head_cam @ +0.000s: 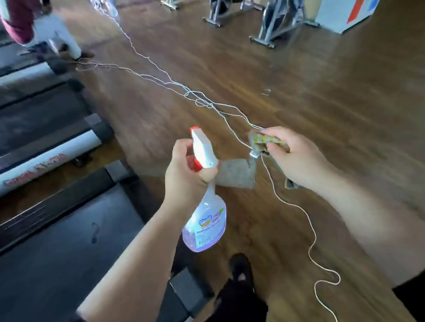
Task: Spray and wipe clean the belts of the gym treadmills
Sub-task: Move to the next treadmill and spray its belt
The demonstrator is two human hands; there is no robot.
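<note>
A spray bottle (pixel 204 222) labelled, seemingly, "Ganso" is gripped by the left hand (pixel 185 172) at frame centre; a cloth (pixel 236 174) is clutched by the right hand (pixel 295 155).

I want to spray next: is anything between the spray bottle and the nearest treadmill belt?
Nothing visible does. The left hand holds the clear plastic spray bottle beside the near black treadmill belt; the thin white cord trails on the other side, by the right hand and its grey cloth.

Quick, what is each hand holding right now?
Left hand: closed around the neck of the spray bottle.
Right hand: closed, gripping the cloth.
</note>
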